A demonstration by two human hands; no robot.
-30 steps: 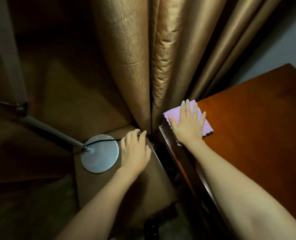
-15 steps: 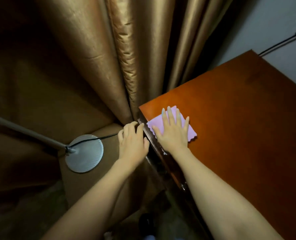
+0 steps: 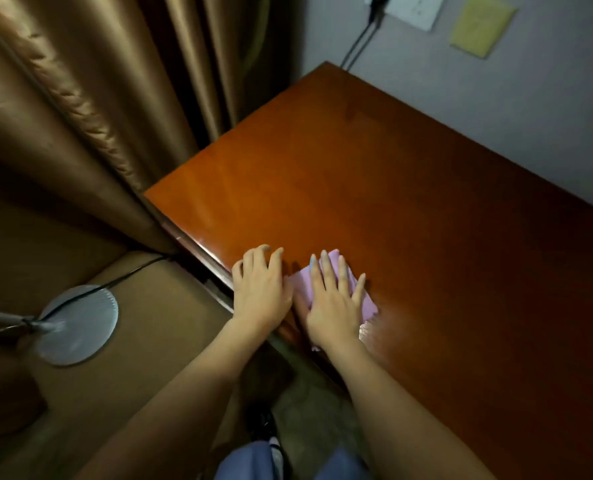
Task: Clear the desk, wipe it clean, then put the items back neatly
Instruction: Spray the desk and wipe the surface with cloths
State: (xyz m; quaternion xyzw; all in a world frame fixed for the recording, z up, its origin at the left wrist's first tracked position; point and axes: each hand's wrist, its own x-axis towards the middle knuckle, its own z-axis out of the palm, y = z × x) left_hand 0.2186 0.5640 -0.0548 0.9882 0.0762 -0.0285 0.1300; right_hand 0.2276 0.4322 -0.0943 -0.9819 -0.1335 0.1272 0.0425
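Left hand [image 3: 260, 289] moved onto desk [image 3: 409, 202]; right hand [image 3: 333, 306] grip spread, flat atop cloth [image 3: 366, 301].

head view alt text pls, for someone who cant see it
A right hand presses a pink cloth flat on a bare wooden desk, near its left edge. The left hand rests on that edge beside it. Left of the desk are brown curtains and a round lamp base with a cord.

Both forearms are bare, no sleeves showing. Fingernails on the right hand [image 3: 333, 306] are painted pale blue. Blue trousers [image 3: 250, 460] show at the near edge.
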